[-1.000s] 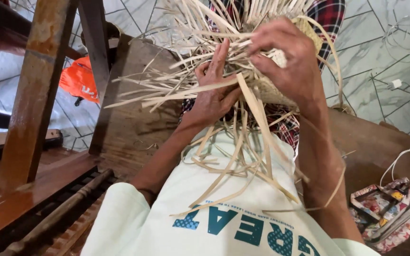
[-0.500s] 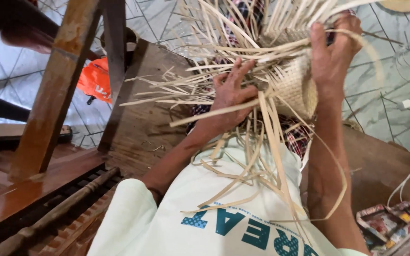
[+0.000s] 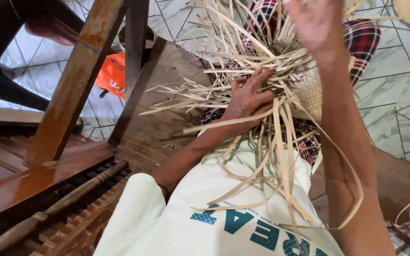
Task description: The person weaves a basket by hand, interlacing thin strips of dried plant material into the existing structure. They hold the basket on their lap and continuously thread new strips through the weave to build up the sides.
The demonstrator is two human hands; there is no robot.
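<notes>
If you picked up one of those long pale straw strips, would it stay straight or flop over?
Probably flop: the loose strips hanging from the woven piece curve and droop over the white shirt. They look thin and flat, so likely very light. The left hand presses several down at once, which suggests they bend easily instead of snapping.

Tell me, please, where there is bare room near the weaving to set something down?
Free: the wooden board left of the left hand, and the tiled floor right of the right hand. Crowded: the lap, covered by the woven piece and its loose strips.
</notes>
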